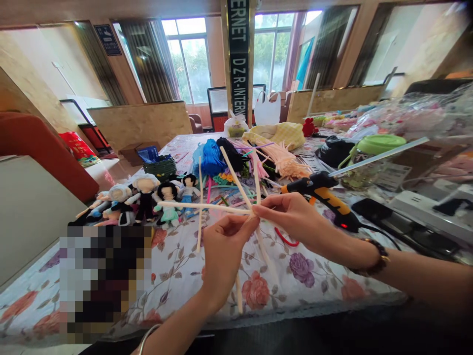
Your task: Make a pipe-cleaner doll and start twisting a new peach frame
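Note:
Several cream pipe cleaners (235, 176) meet at one crossing point and fan out in different directions. My left hand (226, 254) pinches them from below at that crossing. From the right, my right hand (293, 217) closes thumb and forefinger on the same spot. Fingertips of both hands nearly touch and hide how the stems join. Another cream pipe cleaner (199, 231) lies on the flowered tablecloth, left of my hands. Behind my right hand rests a black and orange glue gun (321, 192), its red light lit and a long glue stick (384, 157) in its back. A bent red pipe cleaner (285, 238) lies below.
Small dolls (144, 195) stand at left, before a dark green basket (159, 168). Bundles of blue (212, 155), black and peach pipe cleaners (284, 160) lie beyond my hands. A green-lidded jar (375, 162) and a white power strip (424, 199) are at right; a pixelated patch covers the lower left.

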Action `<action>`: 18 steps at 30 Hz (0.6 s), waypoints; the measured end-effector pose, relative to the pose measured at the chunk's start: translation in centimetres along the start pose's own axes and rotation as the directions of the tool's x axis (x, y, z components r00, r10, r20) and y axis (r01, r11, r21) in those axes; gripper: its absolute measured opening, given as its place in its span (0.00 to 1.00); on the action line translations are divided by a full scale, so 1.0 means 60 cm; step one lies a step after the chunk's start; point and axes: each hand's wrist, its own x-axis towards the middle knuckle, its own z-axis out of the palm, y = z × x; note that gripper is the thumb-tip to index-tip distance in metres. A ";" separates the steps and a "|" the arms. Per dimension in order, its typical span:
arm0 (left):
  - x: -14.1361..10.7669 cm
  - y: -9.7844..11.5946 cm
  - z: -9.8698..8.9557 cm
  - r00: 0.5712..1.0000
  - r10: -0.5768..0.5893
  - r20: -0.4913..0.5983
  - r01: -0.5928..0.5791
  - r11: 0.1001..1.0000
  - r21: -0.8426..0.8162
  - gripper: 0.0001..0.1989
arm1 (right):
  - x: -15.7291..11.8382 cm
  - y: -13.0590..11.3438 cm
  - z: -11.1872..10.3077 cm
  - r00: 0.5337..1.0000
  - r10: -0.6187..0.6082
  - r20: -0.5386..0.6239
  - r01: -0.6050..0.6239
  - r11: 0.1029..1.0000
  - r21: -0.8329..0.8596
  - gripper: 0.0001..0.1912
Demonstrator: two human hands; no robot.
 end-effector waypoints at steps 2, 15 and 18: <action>-0.004 -0.005 0.007 0.998 0.045 -0.040 -0.045 0.999 -0.011 0.07 | -0.005 -0.002 0.005 0.999 0.019 -0.031 -0.018 1.000 0.019 0.16; 0.015 0.013 -0.002 0.971 -0.109 0.213 0.127 0.989 -0.075 0.11 | 0.006 0.018 -0.011 1.000 -0.016 -0.006 0.016 0.999 -0.046 0.19; 0.020 0.016 -0.001 0.976 -0.103 0.189 0.126 0.986 -0.112 0.09 | 0.008 0.025 -0.010 1.000 0.021 0.021 -0.020 0.999 -0.041 0.19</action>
